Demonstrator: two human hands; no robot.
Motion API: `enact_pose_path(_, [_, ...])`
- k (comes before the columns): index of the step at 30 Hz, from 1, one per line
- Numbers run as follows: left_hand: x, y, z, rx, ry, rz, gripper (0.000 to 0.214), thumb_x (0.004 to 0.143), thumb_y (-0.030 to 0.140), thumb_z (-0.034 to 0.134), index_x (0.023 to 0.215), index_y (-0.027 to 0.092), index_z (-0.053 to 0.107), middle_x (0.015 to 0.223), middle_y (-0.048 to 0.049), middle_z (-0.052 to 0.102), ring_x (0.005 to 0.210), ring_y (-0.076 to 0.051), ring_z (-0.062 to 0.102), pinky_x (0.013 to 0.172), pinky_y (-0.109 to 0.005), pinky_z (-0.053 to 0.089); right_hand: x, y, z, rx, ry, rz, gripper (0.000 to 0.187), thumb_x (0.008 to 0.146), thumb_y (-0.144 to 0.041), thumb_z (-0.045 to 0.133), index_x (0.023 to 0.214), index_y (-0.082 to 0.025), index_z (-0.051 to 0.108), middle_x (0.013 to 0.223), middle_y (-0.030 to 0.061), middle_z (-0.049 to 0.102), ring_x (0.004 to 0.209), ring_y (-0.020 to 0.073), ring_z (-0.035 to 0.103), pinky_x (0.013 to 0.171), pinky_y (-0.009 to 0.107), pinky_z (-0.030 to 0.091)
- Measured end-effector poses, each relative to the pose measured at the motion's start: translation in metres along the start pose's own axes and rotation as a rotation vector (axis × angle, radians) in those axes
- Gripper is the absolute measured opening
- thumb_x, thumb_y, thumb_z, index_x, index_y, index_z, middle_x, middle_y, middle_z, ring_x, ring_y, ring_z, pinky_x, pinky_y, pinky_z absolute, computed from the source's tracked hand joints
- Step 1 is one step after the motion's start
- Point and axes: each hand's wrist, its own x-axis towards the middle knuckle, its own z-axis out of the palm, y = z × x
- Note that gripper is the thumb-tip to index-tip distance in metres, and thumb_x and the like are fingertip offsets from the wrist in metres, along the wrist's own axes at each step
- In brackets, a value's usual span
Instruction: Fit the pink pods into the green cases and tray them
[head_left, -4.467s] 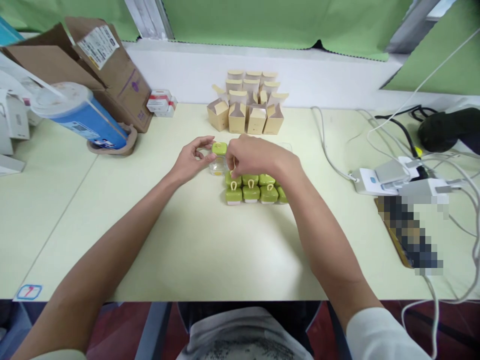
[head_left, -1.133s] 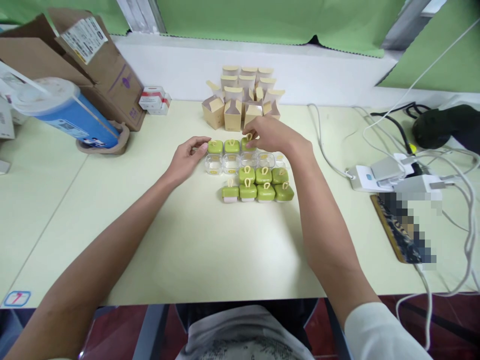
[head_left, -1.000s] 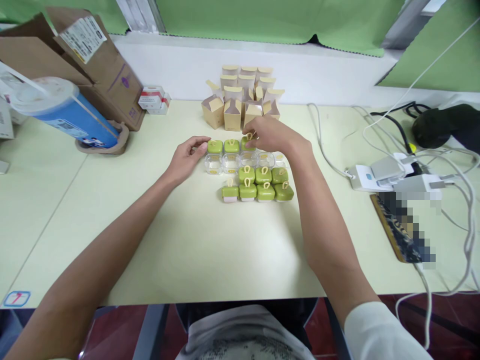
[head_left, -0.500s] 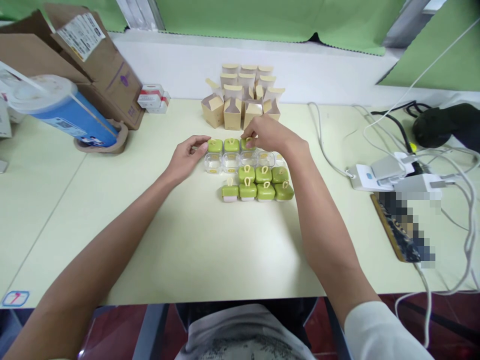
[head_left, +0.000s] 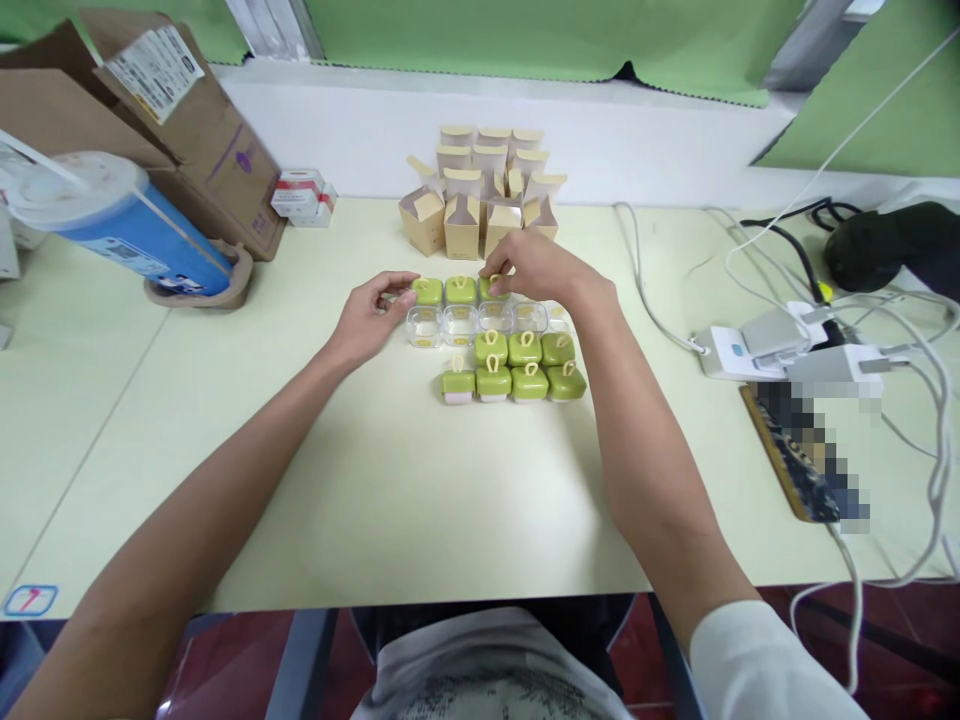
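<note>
Small square cases with green lids and cream loops stand in rows at the middle of the table. My left hand [head_left: 375, 318] is at the left end of the back row, thumb and index finger apart and touching the side of the leftmost green-lidded case [head_left: 427, 291]. Beside it stands another green-lidded case [head_left: 460, 290]. My right hand [head_left: 525, 265] has its thumb and fingers closed on the third green-lidded case [head_left: 493, 289], which they partly cover. In front runs a row of clear plastic cases [head_left: 460, 324]; my right forearm crosses its right end.
Several open cardboard boxes [head_left: 463, 225] stand behind the rows. More green-lidded cases [head_left: 493, 380] sit in front. On the left are a blue cup [head_left: 161, 235] and a large carton [head_left: 225, 165]. A power strip [head_left: 739, 355] with cables and a phone-like object [head_left: 795, 455] lie right.
Both hands keep almost the same place and grip. The whole view has shifted very slightly; the cases stay in their rows.
</note>
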Motion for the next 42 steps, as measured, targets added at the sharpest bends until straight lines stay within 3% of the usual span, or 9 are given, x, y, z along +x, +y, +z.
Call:
enact_pose_path(6, [0.000, 0.001, 0.000, 0.014, -0.003, 0.007, 0.074, 0.095, 0.084, 0.074, 0.134, 0.022, 0.079, 0.138, -0.0143, 0.083, 0.123, -0.031, 0.075, 0.098, -0.042, 0.059, -0.001, 0.000, -0.001, 0.001, 0.001, -0.006, 0.034, 0.095, -0.001, 0.084, 0.127, -0.012, 0.091, 0.124, 0.0137, 0.091, 0.111, 0.0275, 0.082, 0.095, 0.039, 0.061])
enact_pose_path(17, [0.000, 0.001, 0.000, 0.053, -0.001, 0.016, 0.074, 0.096, 0.085, 0.071, 0.135, 0.023, 0.078, 0.139, -0.0125, 0.084, 0.124, -0.030, 0.076, 0.099, -0.041, 0.060, 0.001, 0.000, -0.003, 0.002, -0.025, -0.018, 0.036, 0.093, -0.009, 0.087, 0.128, -0.015, 0.092, 0.123, 0.0114, 0.091, 0.116, 0.0314, 0.084, 0.100, 0.041, 0.064])
enact_pose_path(25, [0.000, 0.001, 0.000, 0.036, 0.002, 0.016, 0.070, 0.096, 0.081, 0.073, 0.134, 0.023, 0.079, 0.139, -0.0123, 0.084, 0.124, -0.030, 0.076, 0.099, -0.042, 0.060, -0.003, -0.004, -0.005, 0.004, -0.052, -0.006, 0.033, 0.098, -0.008, 0.086, 0.132, -0.011, 0.087, 0.127, 0.0127, 0.089, 0.116, 0.0244, 0.081, 0.100, 0.034, 0.060])
enact_pose_path(29, [0.000, 0.001, 0.000, 0.031, 0.004, 0.017, 0.067, 0.096, 0.077, 0.074, 0.134, 0.022, 0.079, 0.138, -0.0126, 0.084, 0.124, -0.030, 0.076, 0.100, -0.043, 0.059, -0.003, -0.002, -0.004, -0.016, -0.034, 0.007, 0.033, 0.096, -0.007, 0.086, 0.126, -0.020, 0.089, 0.122, 0.0067, 0.089, 0.113, 0.0234, 0.081, 0.099, 0.035, 0.060])
enact_pose_path(32, [0.000, 0.000, 0.000, 0.016, -0.001, 0.016, 0.072, 0.096, 0.082, 0.073, 0.135, 0.023, 0.079, 0.139, -0.0131, 0.083, 0.125, -0.031, 0.075, 0.102, -0.043, 0.060, -0.007, -0.005, -0.010, -0.034, -0.041, 0.002, 0.041, 0.097, -0.009, 0.087, 0.136, -0.020, 0.086, 0.134, 0.0082, 0.086, 0.122, 0.0251, 0.077, 0.102, 0.036, 0.057])
enact_pose_path(35, [0.000, -0.002, 0.000, 0.000, 0.000, 0.008, 0.079, 0.095, 0.089, 0.070, 0.138, 0.023, 0.079, 0.140, -0.0133, 0.083, 0.121, -0.030, 0.075, 0.104, -0.044, 0.060, -0.021, -0.024, -0.023, -0.102, -0.005, -0.033, 0.038, 0.100, -0.013, 0.087, 0.138, -0.012, 0.083, 0.139, 0.0151, 0.083, 0.130, 0.0283, 0.072, 0.104, 0.038, 0.054])
enact_pose_path(38, [0.000, -0.002, 0.001, -0.028, 0.002, 0.004, 0.084, 0.094, 0.094, 0.068, 0.139, 0.024, 0.079, 0.139, -0.0123, 0.083, 0.116, -0.029, 0.076, 0.103, -0.043, 0.060, -0.040, -0.064, -0.030, -0.168, -0.041, -0.090, 0.011, 0.097, -0.016, 0.090, 0.107, -0.016, 0.087, 0.112, 0.0101, 0.085, 0.111, 0.0269, 0.076, 0.092, 0.036, 0.055])
enact_pose_path(42, [-0.001, 0.001, 0.000, -0.055, 0.008, 0.003, 0.089, 0.092, 0.098, 0.066, 0.137, 0.023, 0.081, 0.137, -0.0124, 0.084, 0.114, -0.028, 0.075, 0.102, -0.042, 0.059, -0.059, -0.115, -0.015, -0.270, -0.293, -0.105, 0.034, 0.086, -0.011, 0.095, 0.116, -0.018, 0.083, 0.122, 0.0125, 0.082, 0.099, 0.0279, 0.079, 0.077, 0.034, 0.055])
